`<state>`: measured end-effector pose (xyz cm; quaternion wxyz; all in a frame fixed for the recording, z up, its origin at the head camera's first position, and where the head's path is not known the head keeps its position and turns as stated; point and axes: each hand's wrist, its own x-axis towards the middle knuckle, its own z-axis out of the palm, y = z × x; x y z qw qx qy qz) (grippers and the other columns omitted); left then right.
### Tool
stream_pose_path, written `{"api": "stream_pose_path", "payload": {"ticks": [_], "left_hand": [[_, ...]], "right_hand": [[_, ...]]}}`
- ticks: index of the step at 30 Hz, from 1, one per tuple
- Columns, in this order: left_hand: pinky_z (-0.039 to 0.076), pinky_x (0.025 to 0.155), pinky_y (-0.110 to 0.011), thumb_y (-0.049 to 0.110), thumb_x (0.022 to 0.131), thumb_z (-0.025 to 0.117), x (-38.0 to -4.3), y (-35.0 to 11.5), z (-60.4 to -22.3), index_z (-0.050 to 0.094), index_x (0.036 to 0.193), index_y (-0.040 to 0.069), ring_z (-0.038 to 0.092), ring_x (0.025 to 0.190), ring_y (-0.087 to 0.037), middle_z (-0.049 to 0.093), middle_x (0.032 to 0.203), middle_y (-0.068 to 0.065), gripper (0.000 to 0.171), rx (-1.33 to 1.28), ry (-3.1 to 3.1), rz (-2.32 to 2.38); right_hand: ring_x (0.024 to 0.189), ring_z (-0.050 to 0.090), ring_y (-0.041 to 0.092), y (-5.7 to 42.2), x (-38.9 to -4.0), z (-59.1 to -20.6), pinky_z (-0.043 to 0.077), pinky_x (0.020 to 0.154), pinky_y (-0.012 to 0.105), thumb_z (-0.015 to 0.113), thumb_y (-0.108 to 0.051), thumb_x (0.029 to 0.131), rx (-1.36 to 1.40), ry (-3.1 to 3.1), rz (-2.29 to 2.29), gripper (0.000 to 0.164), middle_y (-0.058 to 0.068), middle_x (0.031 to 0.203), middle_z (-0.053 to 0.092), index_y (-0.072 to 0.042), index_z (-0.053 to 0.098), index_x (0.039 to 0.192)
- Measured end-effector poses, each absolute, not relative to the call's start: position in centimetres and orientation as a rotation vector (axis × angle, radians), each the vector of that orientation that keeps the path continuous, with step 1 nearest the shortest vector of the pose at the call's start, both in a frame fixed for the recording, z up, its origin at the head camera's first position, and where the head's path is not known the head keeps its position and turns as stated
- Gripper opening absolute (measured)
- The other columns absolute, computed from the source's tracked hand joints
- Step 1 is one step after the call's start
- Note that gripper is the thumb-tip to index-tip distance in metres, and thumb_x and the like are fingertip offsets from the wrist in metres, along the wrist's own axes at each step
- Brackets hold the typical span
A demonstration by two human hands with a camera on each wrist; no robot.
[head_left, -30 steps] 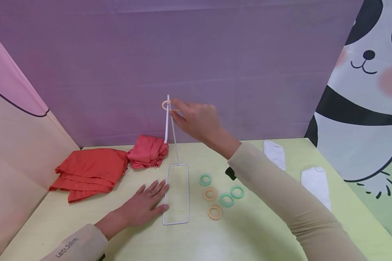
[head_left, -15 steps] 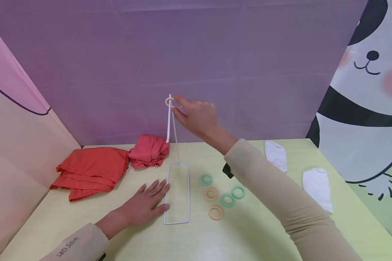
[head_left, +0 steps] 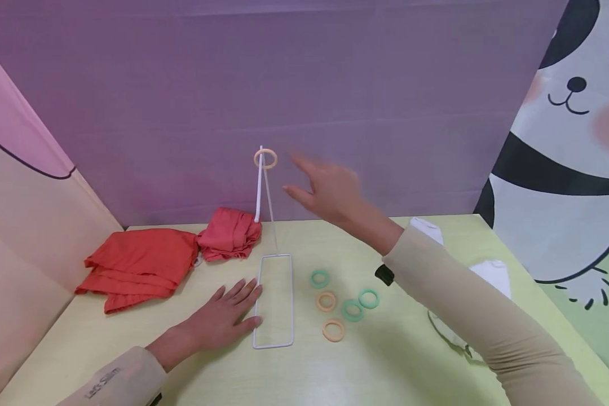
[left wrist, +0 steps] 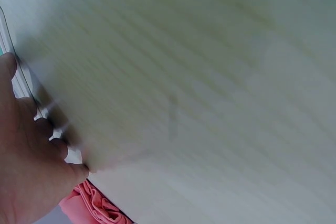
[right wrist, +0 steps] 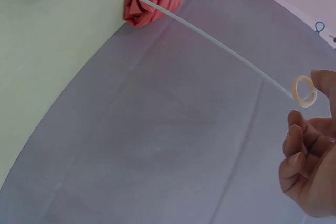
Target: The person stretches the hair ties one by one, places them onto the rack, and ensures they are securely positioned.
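Note:
A white wire stand (head_left: pixel 292 299) rises from a rectangular base on the table, with an arm sloping down from its top. Near that top hangs an orange ring (head_left: pixel 276 159), looped over the wire. Just right of the ring, my right hand (head_left: pixel 330 189) is in the air, thumb and index finger apart, holding nothing. In the right wrist view its thumb or finger tip overlaps the ring (right wrist: pixel 295 95), and the other fingers are loosely bent. My left hand (head_left: pixel 218 324) lies flat, fingertips over the left side of the base. Right of the base lie green rings (head_left: pixel 319 287) and orange rings (head_left: pixel 333 340).
Folded red cloth (head_left: pixel 147 256) and a smaller red bundle (head_left: pixel 230 234) lie at the back left. White cloth pieces (head_left: pixel 494 276) are at the right, partly behind my right sleeve (head_left: pixel 457 287). A purple backdrop (head_left: pixel 208 101) stands behind the table (head_left: pixel 304 378).
My right hand has let go of the orange ring and moved right, away from it. The ring stays on the stand's top. My left hand has not moved.

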<state>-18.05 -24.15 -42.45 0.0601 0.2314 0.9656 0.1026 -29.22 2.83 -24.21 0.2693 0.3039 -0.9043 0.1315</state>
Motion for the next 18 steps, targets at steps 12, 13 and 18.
{"api": "stream_pose_path", "payload": {"ticks": [12, 13, 18], "left_hand": [[0.020, 0.116, -0.071, 0.057, 0.102, 0.044, -18.0, -24.5, -43.0, 0.033, 0.157, 0.010, 0.025, 0.151, -0.043, 0.030, 0.164, -0.014, 0.074, 0.742, 2.958, 0.348], [0.020, 0.115, -0.071, 0.056, 0.102, 0.045, -18.0, -24.5, -42.9, 0.033, 0.157, 0.009, 0.024, 0.151, -0.043, 0.030, 0.164, -0.015, 0.074, 0.743, 2.954, 0.352], [0.018, 0.118, -0.070, 0.055, 0.103, 0.044, -18.0, -24.4, -42.6, 0.031, 0.158, 0.009, 0.021, 0.153, -0.041, 0.027, 0.166, -0.014, 0.074, 0.711, 2.936, 0.335]], "right_hand": [[0.101, 0.068, 0.023, 8.7, -27.2, -32.8, 0.047, 0.054, 0.033, 0.063, -0.057, 0.091, 0.962, -2.840, 0.265, 0.058, 0.005, 0.119, 0.072, -0.030, 0.058, 0.142], [0.102, 0.068, 0.023, 8.9, -27.2, -33.5, 0.047, 0.054, 0.033, 0.063, -0.057, 0.092, 0.948, -2.895, 0.271, 0.057, 0.006, 0.121, 0.070, -0.031, 0.058, 0.142], [0.109, 0.068, 0.024, 8.9, -27.4, -36.3, 0.048, 0.055, 0.033, 0.065, -0.057, 0.091, 0.932, -3.006, 0.288, 0.055, 0.009, 0.125, 0.069, -0.032, 0.062, 0.139]]}}
